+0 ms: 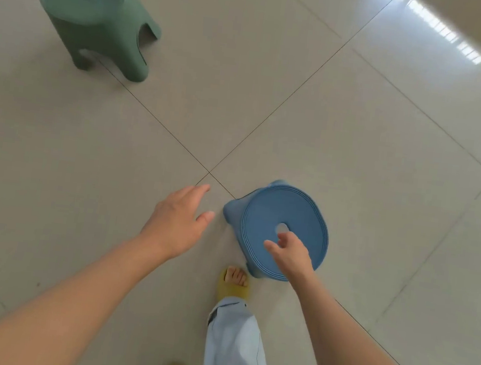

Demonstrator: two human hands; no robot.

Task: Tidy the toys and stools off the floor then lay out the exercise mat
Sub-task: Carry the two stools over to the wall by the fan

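A low blue plastic stool (295, 216) with a round seat and a centre hole stands on the tiled floor just in front of my feet. My right hand (292, 254) hovers over its seat, fingers loosely bent beside the hole, holding nothing. My left hand (178, 223) is stretched out to the left of the stool, fingers straight, a short gap from its side. A taller green stool (99, 16) with a holed round top stands upright at the far left.
Pale glossy floor tiles (362, 121) with dark grout lines fill the view. My feet in yellow slippers (232, 284) and a light blue trouser leg (237, 348) are directly below the blue stool. A wall base runs along the top right.
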